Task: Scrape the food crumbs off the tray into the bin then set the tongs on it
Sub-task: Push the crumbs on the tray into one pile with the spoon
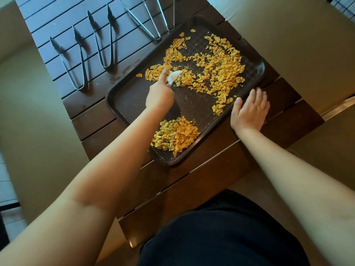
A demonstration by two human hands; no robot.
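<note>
A dark brown tray (132,96) lies on the slatted table. Yellow-orange crumbs (217,68) are scattered over its far half, and a heap of crumbs (175,135) sits near its front edge. My left hand (159,95) grips a white spoon (173,75), index finger stretched along it, with the bowl among the crumbs at mid-tray. My right hand (249,110) rests flat on the tray's right rim, fingers straight. Several metal tongs lie beyond the tray: two dark-tipped pairs (76,60) (104,41) at left, two slimmer pairs (142,20) (167,14) touching the far rim. No bin shows.
The dark wooden slatted table (92,120) runs away from me, its far part lit bluish. Beige floor (288,45) surrounds it. My dark-clothed lap (221,237) is at the bottom.
</note>
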